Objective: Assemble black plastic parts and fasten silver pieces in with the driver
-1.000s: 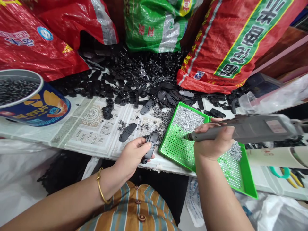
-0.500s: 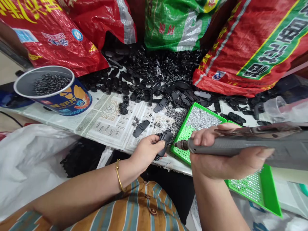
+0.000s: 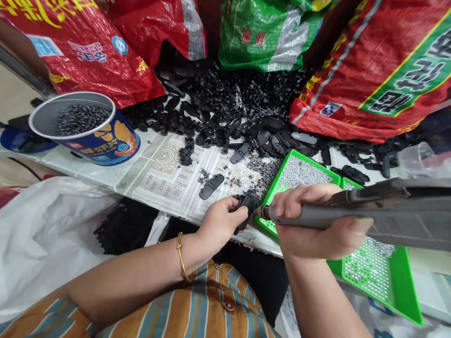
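My left hand (image 3: 225, 218) pinches a black plastic part (image 3: 247, 205) over the front edge of the table. Wrapped round a grey electric screwdriver (image 3: 317, 215), my right hand (image 3: 310, 230) holds it level. The tool's tip points left and is at the right side of the black part; whether it touches a screw there I cannot tell. Under the right hand lies a green perforated tray (image 3: 278, 197) with many small silver screws (image 3: 303, 172). A flat oval black piece (image 3: 212, 186) rests on the table just left of the held part.
Black plastic parts (image 3: 225, 103) are heaped along the back. Behind them stand red sacks (image 3: 352, 80) and a green sack (image 3: 260, 37). A blue tub (image 3: 120, 141) of small dark pieces is at left. A second green tray (image 3: 405, 281) juts past the table edge at right.
The screwdriver's tip has come closer to the black part, which has turned slightly in my left hand. The whole view has shifted a little.
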The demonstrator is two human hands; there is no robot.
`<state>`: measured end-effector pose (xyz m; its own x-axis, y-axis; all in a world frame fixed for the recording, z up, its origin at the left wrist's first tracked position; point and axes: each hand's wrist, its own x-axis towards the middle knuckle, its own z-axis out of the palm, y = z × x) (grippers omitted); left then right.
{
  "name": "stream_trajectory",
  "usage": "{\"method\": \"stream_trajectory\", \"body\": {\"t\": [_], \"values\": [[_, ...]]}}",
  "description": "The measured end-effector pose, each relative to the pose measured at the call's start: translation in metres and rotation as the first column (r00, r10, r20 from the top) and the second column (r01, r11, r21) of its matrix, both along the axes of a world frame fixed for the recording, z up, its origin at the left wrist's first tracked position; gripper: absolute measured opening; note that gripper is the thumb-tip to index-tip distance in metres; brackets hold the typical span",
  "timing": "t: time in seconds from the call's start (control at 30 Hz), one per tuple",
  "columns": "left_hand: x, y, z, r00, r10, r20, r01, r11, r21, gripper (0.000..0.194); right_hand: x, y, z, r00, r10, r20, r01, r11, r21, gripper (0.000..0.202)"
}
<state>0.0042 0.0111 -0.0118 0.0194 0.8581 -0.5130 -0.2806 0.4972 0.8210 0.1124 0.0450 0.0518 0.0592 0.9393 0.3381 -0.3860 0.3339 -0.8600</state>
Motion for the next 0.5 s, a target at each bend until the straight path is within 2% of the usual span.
{"method": "stream_trajectory", "body": {"t": [0.27,0.5], "values": [[0.0016,-0.0011,-0.0031,1.0,-0.023,-0.011,0.022,0.999,-0.029,0.011,-0.0023,-0.0034,-0.002,0.994,0.079,0.078,-0.078,0.997,-0.009,0.037],[0.0002,0.0015,-0.0053,0.998,-0.015,0.056,0.018,0.999,-0.046,0.01,-0.0079,-0.0075,-0.0035,0.996,0.045,0.071,-0.047,0.998,0.029,0.037]]}}
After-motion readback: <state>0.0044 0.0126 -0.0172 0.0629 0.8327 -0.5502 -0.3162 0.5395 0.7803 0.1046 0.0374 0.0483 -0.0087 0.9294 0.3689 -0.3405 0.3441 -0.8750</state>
